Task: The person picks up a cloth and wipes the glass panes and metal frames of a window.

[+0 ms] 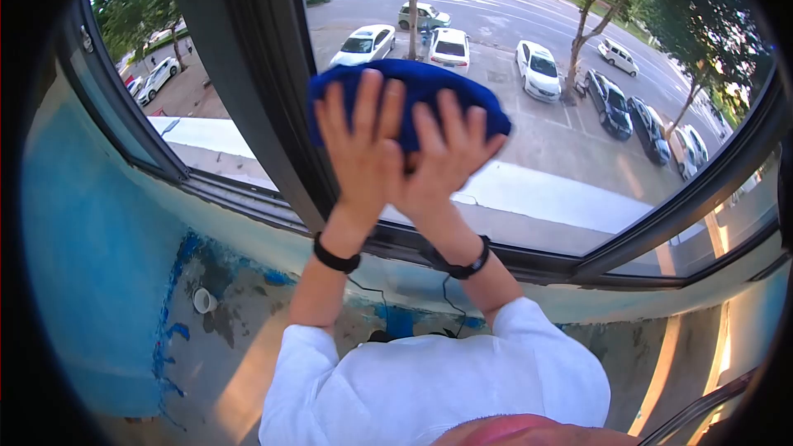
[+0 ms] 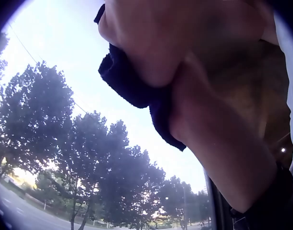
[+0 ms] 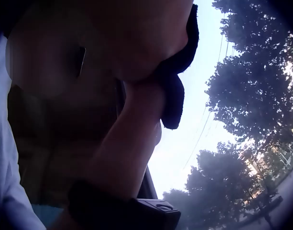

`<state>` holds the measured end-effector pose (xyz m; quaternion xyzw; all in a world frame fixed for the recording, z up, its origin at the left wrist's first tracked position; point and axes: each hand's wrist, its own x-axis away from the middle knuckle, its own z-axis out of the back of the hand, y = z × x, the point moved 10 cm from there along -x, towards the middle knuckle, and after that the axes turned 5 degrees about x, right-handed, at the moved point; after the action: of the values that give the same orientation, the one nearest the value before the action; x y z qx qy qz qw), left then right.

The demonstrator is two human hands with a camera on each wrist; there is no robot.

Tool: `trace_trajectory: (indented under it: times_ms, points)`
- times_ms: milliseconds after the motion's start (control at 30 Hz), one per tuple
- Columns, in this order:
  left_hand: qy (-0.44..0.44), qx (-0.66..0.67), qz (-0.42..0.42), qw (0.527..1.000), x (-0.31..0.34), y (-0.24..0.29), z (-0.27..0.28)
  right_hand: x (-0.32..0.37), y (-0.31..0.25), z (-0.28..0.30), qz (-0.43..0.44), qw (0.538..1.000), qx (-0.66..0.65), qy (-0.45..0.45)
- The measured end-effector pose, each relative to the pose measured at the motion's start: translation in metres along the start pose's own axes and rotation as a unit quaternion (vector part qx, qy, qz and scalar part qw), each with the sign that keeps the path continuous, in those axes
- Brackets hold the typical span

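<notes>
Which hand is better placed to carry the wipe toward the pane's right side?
Probably the right hand: its fingers lie on the right part of the blue cloth, nearer that side. The left hand is closer to the dark upright frame.

Blue wall (image 1: 99,239), perhaps concrete floor (image 1: 206,355)

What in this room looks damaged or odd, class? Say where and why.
The floor beside the blue wall looks odd: ragged blue smears run along its edge, and dark stains mark it unevenly near a small white object. The blue cloth looks ordinary.
</notes>
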<state>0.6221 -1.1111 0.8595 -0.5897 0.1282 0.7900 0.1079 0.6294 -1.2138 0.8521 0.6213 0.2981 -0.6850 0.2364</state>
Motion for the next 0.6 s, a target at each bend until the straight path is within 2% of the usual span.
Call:
trace_trajectory:
  times_ms: [100,233,300,333,367,433,500,600]
  points:
    - [-0.017,-0.030,-0.051,0.998,0.005,-0.042,0.026,0.006,-0.047,-0.034,-0.016,0.997,-0.070,0.018]
    - [0.012,-0.030,-0.028,0.999,0.015,-0.034,0.024,0.014,-0.041,-0.027,-0.022,0.996,-0.089,0.018]
    - [0.010,-0.062,-0.008,0.998,0.030,-0.029,0.006,0.018,-0.034,-0.018,0.041,0.995,-0.085,-0.034]
    - [-0.003,-0.063,0.005,0.998,0.030,-0.018,-0.003,0.017,-0.025,-0.011,0.056,0.994,-0.079,-0.053]
    - [0.066,-0.026,0.005,0.998,0.026,0.002,-0.002,0.016,-0.009,0.002,0.048,0.996,-0.057,-0.052]
    - [0.108,-0.006,0.004,0.994,0.023,0.041,-0.016,0.010,0.020,0.030,0.066,0.995,-0.050,-0.046]
    - [0.116,-0.016,-0.023,0.993,0.014,0.085,-0.040,0.002,0.058,0.065,0.057,0.998,-0.002,-0.035]
    - [0.086,0.049,-0.063,0.993,0.002,0.175,-0.078,-0.006,0.133,0.137,0.008,0.999,0.041,0.021]
